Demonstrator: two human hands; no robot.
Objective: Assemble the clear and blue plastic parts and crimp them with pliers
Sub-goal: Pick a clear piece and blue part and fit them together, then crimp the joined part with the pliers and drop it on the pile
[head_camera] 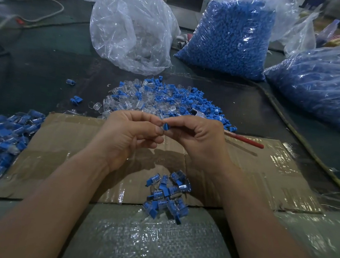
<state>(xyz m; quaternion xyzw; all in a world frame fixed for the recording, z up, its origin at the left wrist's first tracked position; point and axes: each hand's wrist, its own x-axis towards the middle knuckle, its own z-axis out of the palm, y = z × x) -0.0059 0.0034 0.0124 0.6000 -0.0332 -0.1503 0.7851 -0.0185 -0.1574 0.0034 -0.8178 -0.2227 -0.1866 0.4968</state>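
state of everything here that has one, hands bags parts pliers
left hand, pinching small blue plastic part
right hand, pinching the same part
red-handled pliers, lying unheld on brown cardboard
clear bag of blue parts, full, upright
crumpled clear bag of clear parts, slumped
near pile of clear-and-blue pieces, assembled

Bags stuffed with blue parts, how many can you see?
2. The upright bag stands at the back, right of the clear-parts bag; the lying bag is at the right edge, cut off by the frame. More may be hidden outside the view.
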